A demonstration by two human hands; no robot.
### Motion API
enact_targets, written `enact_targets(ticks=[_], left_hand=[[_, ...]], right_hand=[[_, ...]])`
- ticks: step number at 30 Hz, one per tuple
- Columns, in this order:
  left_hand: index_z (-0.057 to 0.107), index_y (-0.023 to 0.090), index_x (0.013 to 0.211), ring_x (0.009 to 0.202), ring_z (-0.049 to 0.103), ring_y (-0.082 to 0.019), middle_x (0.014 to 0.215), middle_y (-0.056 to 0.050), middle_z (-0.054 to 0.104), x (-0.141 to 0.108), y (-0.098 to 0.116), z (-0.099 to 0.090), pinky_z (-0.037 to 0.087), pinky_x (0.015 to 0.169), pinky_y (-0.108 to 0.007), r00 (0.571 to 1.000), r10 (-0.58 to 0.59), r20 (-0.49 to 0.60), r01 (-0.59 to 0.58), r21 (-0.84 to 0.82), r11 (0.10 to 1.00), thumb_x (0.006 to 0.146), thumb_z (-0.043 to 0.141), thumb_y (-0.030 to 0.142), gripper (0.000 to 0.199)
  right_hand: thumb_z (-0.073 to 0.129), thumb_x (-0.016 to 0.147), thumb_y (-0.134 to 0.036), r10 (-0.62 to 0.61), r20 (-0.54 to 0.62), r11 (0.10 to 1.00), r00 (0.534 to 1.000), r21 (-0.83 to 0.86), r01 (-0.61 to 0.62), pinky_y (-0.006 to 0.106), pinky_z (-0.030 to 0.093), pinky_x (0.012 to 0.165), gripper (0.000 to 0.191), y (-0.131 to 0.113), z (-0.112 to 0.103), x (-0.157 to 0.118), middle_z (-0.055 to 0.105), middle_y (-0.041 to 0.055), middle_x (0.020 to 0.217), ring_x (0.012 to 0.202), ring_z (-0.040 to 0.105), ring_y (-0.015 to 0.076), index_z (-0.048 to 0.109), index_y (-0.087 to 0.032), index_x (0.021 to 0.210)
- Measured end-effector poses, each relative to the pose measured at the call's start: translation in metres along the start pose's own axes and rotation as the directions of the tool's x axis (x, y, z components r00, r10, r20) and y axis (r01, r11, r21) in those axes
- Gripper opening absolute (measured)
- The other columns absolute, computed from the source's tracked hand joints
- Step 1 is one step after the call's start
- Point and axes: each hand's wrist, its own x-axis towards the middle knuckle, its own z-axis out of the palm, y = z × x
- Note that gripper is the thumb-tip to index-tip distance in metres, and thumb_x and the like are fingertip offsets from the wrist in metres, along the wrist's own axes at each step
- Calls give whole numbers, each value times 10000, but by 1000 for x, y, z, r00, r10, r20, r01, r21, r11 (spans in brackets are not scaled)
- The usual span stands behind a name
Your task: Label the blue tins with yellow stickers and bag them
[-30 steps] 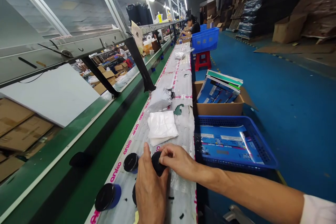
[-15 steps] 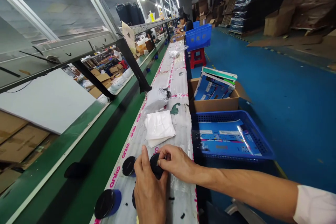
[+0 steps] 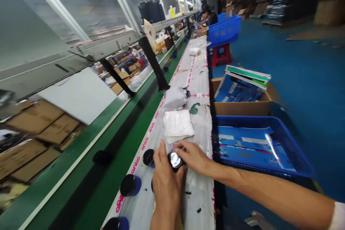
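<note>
A small round jar (image 3: 175, 159) with a dark rim and a shiny, light-reflecting top is between my hands over the wrapped bench strip. My left hand (image 3: 167, 179) curls around its left and near side, thumb on the near edge. Fingers of my right hand (image 3: 192, 156) pinch the rim on the right. Left of my left hand stand a black-lidded jar (image 3: 148, 157) and a blue jar with a black lid (image 3: 130, 185). Another such jar (image 3: 116, 223) is cut off by the bottom edge, and one more is mostly hidden behind my left hand.
White folded sheets (image 3: 178, 125) and a white plastic bag (image 3: 175, 97) lie beyond my hands. A green conveyor (image 3: 121, 147) runs along the left, carrying a dark object (image 3: 102, 157). At right are a blue basket (image 3: 303, 163) and a carton (image 3: 242, 108). A person (image 3: 211, 16) sits farther along.
The view has swung left, shifting everything rightward. The top of the jar in my hands, plain black before, now shows a bright shiny surface. Both hands stay around it.
</note>
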Motion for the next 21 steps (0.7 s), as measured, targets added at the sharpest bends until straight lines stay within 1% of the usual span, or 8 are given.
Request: enact_targets(ticks=[2, 4, 7, 9, 10, 13, 16, 21], left_hand=[[293, 266, 1559, 1312, 542, -332, 1493, -151, 466, -1, -1, -17, 506, 1037, -515, 999, 18, -42, -23, -130, 991, 761, 795, 218, 944], [460, 249, 1458, 1348, 519, -311, 1479, -131, 509, -9, 1, -43, 427, 1136, -524, 992, -97, -84, 63, -339, 939, 809, 773, 333, 725], [585, 230, 1322, 1142, 671, -266, 1385, -121, 611, -34, 7, -85, 558, 997, -435, 919, -392, 38, 304, -703, 643, 851, 716, 459, 540], [624, 228, 1275, 1066, 702, -260, 1357, -118, 640, -58, 8, -106, 605, 887, -370, 873, -475, 109, 359, -803, 476, 779, 783, 474, 576], [644, 230, 1251, 1044, 707, -257, 1350, -115, 647, -70, 7, -113, 612, 853, -345, 861, -496, 116, 362, -824, 435, 739, 819, 468, 591], [686, 233, 1203, 1017, 709, -245, 1249, -111, 702, -107, 1, -126, 609, 820, -311, 832, -543, 114, 362, -853, 376, 699, 859, 463, 580], [713, 225, 1165, 1033, 702, -249, 1143, -105, 737, -138, -5, -136, 597, 855, -315, 812, -576, 94, 360, -858, 367, 700, 863, 468, 546], [753, 214, 1072, 1058, 696, -258, 1259, -104, 696, -178, -4, -158, 566, 949, -351, 804, -594, 20, 332, -845, 420, 728, 832, 472, 437]], right_hand=[[528, 949, -386, -36, -40, 999, 999, -10, 36, 322, 442, 741, 268, -5, -5, -2, 733, 47, 941, 843, 642, 214, 717, -200, 984], [533, 957, -441, -101, -77, 995, 992, 9, 102, 331, 456, 763, 319, -17, -10, -8, 735, 52, 1010, 847, 639, 212, 713, -208, 1079], [576, 938, -445, -180, 30, 978, 983, 113, 176, 315, 469, 707, 315, -45, -6, -25, 730, 45, 952, 779, 624, 193, 716, -206, 1087], [607, 925, -434, -214, 166, 963, 963, 200, 179, 300, 477, 678, 303, -66, 6, -39, 726, 36, 921, 766, 623, 184, 724, -213, 1096], [618, 922, -427, -230, 227, 956, 946, 233, 177, 293, 482, 671, 303, -76, 14, -45, 726, 32, 920, 764, 623, 180, 726, -219, 1112], [659, 901, -404, -292, 368, 943, 883, 264, 201, 279, 487, 669, 298, -103, 38, -61, 732, 29, 946, 772, 630, 171, 737, -230, 1131], [674, 883, -349, -357, 520, 932, 776, 251, 261, 265, 483, 686, 222, -126, 58, -74, 740, 26, 989, 836, 650, 179, 768, -242, 1053], [664, 853, -265, -377, 711, 922, 594, 228, 313, 235, 454, 623, 126, -148, 83, -95, 727, 5, 833, 751, 643, 161, 762, -215, 915]])
